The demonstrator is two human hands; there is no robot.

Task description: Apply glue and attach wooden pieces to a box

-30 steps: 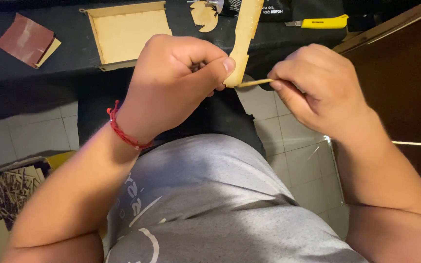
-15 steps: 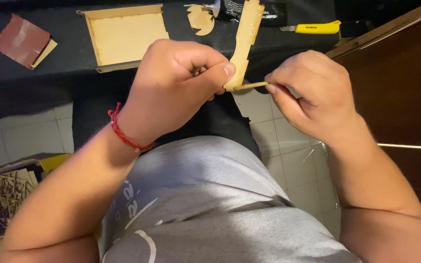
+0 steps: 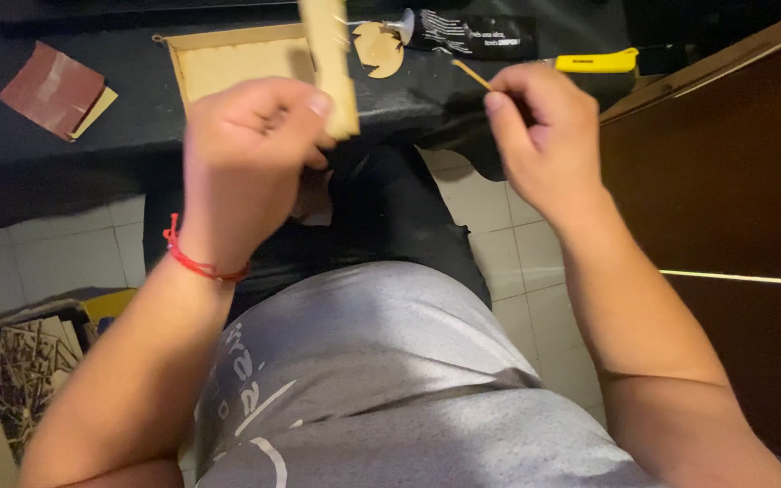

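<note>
The long pale wooden strip, clamped in the left hand, now stands apart from the thin wooden stick pinched by the right hand, no longer touching.

Wooden strip in left hand: top end cut off by upper edge at 12 o'clock, motion-blurred; lower end hidden behind curled fingers. Thin wooden stick in right hand: near end buried in the pinch, tip too small to read. Shallow wooden tray at 11 o'clock: right side hidden behind the strip. Glue tube at 12 o'clock: nozzle end partly hidden. Box of wood scraps at 8 o'clock: cut off by left edge, contents too small to sort.
</note>
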